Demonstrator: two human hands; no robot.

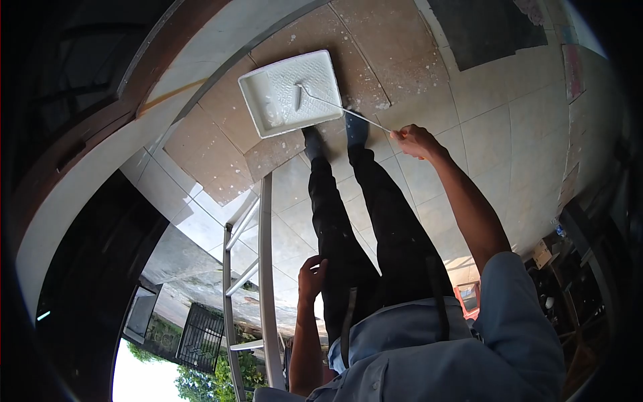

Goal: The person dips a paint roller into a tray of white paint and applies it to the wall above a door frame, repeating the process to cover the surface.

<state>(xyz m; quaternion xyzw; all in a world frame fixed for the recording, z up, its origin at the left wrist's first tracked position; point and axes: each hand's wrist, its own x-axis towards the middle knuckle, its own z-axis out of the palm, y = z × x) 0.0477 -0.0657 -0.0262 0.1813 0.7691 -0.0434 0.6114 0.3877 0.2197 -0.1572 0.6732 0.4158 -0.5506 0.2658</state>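
My right hand (416, 142) is closed around the handle end of a small paint roller (321, 100) with a long thin wire frame. The roller's head rests on the ribbed slope of a white paint tray (321, 70). White paint coats the tray, and some lies in its deeper left end. Beside my left thigh hangs my left hand (311, 278), its fingers loosely bent and apart, with nothing visible in it.
Paint-spotted brown cardboard (221, 144) lies under the tray on the tiled floor (482, 154). My feet stand right at the tray's near edge. An aluminium ladder (266, 268) rises close to my left arm. A dark sheet (485, 30) lies at the far right.
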